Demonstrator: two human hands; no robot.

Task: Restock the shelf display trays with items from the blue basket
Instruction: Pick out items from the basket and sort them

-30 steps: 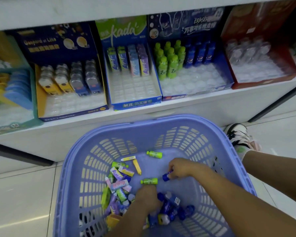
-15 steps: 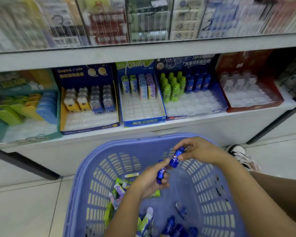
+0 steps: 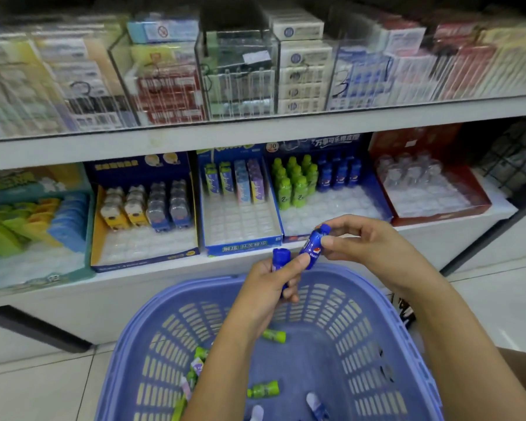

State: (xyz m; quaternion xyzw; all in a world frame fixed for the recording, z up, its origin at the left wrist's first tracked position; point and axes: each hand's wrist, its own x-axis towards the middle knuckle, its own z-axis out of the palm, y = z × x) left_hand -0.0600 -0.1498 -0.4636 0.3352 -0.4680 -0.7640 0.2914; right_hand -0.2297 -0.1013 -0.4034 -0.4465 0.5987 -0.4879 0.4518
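Risen above the blue basket [image 3: 386, 302], the left hand [image 3: 271, 281] grips one blue bottle [image 3: 280, 257], the right hand [image 3: 365, 244] pinches a second bottle [image 3: 314, 243]; that light pinch could drop it short of the display tray [image 3: 346, 208].

Tally from my feed
I count five display trays [image 3: 240, 247], one blue basket [image 3: 362, 287], two blue bottles [image 3: 313, 247] held up, two green bottles [image 3: 263, 389] loose inside.

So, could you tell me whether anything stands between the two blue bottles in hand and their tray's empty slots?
Nothing visible does. The right hand pinches one blue bottle, the left hand grips the other bottle, both above the basket; the tray's empty slots lie open just beyond.
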